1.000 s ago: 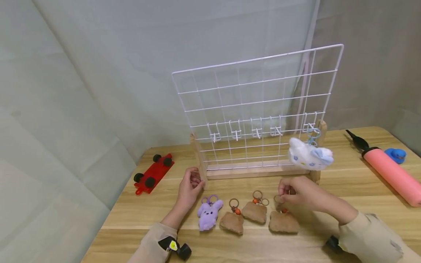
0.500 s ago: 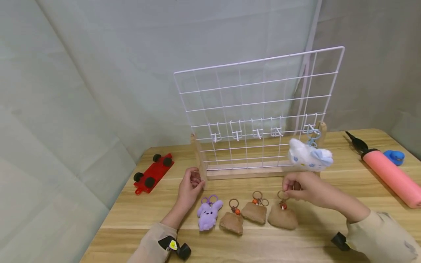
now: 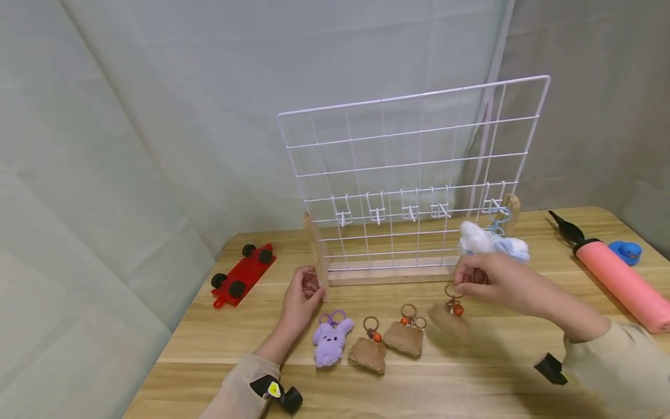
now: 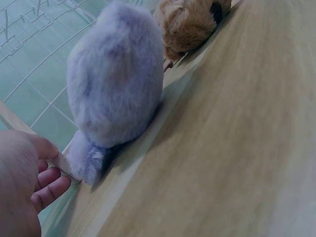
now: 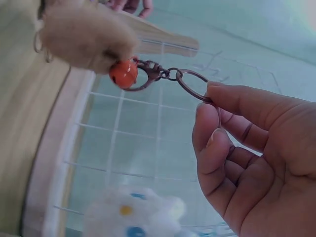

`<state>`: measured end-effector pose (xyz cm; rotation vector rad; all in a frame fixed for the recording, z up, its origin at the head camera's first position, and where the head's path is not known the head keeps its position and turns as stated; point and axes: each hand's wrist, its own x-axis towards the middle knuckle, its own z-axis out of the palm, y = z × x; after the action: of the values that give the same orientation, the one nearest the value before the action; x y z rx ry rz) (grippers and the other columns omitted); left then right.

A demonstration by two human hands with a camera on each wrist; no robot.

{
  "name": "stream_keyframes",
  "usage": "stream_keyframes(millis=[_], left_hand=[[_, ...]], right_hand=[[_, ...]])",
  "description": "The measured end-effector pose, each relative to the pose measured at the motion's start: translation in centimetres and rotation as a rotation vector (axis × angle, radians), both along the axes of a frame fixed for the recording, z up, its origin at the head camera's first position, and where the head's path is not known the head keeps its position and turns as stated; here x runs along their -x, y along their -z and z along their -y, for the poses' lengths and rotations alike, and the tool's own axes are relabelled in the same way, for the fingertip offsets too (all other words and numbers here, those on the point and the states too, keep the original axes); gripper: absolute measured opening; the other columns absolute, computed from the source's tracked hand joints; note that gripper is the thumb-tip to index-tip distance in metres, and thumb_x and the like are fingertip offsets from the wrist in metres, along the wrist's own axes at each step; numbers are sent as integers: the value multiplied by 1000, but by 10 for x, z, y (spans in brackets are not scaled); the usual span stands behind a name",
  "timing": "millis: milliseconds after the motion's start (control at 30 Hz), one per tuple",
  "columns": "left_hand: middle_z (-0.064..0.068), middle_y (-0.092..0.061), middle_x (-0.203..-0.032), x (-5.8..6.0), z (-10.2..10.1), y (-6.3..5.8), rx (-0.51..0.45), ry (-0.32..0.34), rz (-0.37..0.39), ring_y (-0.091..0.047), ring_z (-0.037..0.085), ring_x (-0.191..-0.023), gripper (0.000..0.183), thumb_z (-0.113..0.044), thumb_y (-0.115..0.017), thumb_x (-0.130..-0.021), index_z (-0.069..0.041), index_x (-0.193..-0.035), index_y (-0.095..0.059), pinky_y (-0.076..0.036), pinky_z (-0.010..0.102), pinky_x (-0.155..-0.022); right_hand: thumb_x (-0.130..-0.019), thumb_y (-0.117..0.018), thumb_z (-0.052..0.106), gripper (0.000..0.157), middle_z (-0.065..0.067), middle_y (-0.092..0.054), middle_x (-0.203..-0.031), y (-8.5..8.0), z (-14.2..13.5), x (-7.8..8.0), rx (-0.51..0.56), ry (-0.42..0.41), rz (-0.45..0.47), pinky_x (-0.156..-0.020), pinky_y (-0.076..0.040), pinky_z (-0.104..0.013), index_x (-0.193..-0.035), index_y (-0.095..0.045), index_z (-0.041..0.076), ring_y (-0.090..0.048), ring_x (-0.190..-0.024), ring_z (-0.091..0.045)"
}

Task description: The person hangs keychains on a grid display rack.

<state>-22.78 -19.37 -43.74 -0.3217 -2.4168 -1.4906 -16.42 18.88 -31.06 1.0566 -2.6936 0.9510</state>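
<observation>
My right hand (image 3: 494, 279) pinches the metal ring of a brown plush keychain (image 3: 449, 322) between thumb and forefinger. The right wrist view shows its ring (image 5: 193, 93), clasp and orange bell (image 5: 123, 74); the plush hangs blurred, lifted off the table. My left hand (image 3: 300, 299) grips the left wooden foot (image 3: 316, 250) of a white wire grid rack (image 3: 387, 273) by its front end. A purple bunny keychain (image 3: 330, 344) lies beside that hand. Right of it lie two more brown plush keychains, one nearer (image 3: 368, 354) and one farther (image 3: 404, 338).
Several white hooks (image 3: 410, 213) line the grid. A white plush cat keychain (image 3: 473, 237) hangs from the rightmost hook, partly hidden by my right hand. A red wheeled toy (image 3: 245, 274) lies left; a pink pump (image 3: 623, 282) and blue duck (image 3: 626, 251) lie right.
My right hand has taken the rightmost brown plush keychain by its ring, raised it and moved toward the rack and slightly right. My left hand has stayed on the rack's foot.
</observation>
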Motion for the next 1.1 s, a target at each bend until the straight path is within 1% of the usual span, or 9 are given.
stream_keyframes(millis=[67,167,300,400,500,700,800,933,1100], left_hand=[[21,-61,-101,0,0,1,-5,-3,6,-55,10,-80,43,9,-66,-82,0,-120,-47,-49,14,-68],[23,-61,-103,1,-1,-1,6,-18,51,-57,16,-83,45,10,-65,-82,3,-121,-45,-50,16,-69],[23,-60,-102,0,-1,-2,6,-14,43,-57,15,-83,44,10,-65,-82,2,-121,-46,-50,16,-68],[21,-60,-101,0,0,-1,-1,0,2,-55,11,-81,43,9,-66,-82,0,-119,-47,-49,14,-68],[21,-60,-101,0,0,-2,2,0,9,-56,12,-81,43,9,-66,-82,1,-119,-46,-49,15,-68],[21,-60,-101,0,0,-2,1,1,11,-56,12,-81,43,10,-66,-82,1,-119,-47,-50,15,-68],[22,-60,-101,1,0,-1,-3,-2,12,-56,13,-81,43,10,-66,-82,1,-119,-47,-50,15,-68],[21,-60,-101,1,1,0,6,-3,12,-57,16,-82,42,8,-66,-83,1,-120,-47,-50,16,-68],[21,-60,-101,0,0,0,7,1,6,-56,15,-82,42,8,-66,-83,1,-120,-46,-50,16,-68]], right_hand=[[-85,-70,10,12,15,-57,-69,-7,-1,0,1,6,-6,-53,-46,-19,-82,-61,18,-49,-62,6],[-85,-71,11,13,15,-57,-69,-17,0,-1,-6,34,-23,-53,-45,-19,-83,-61,19,-48,-62,6],[-86,-70,9,11,12,-59,-72,-29,-1,0,-17,63,9,-54,-46,-19,-85,-61,16,-50,-63,5],[-86,-68,7,9,10,-61,-74,-37,-2,0,-7,64,26,-56,-49,-20,-86,-61,13,-53,-64,4],[-87,-68,7,8,8,-62,-74,-46,-3,1,-3,78,29,-58,-52,-21,-87,-61,12,-57,-65,1],[-88,-68,11,7,8,-64,-74,-63,-6,3,-69,167,42,-60,-51,-20,-90,-62,13,-59,-67,1],[-87,-69,11,7,7,-64,-75,-69,-7,6,-85,185,25,-60,-50,-21,-90,-62,13,-59,-67,0],[-88,-68,10,7,7,-63,-73,-75,-7,13,-107,195,-20,-60,-49,-21,-90,-62,12,-59,-66,-2],[-87,-69,9,6,6,-65,-71,-81,-4,24,-121,209,-62,-60,-49,-20,-88,-64,12,-60,-64,-3]])
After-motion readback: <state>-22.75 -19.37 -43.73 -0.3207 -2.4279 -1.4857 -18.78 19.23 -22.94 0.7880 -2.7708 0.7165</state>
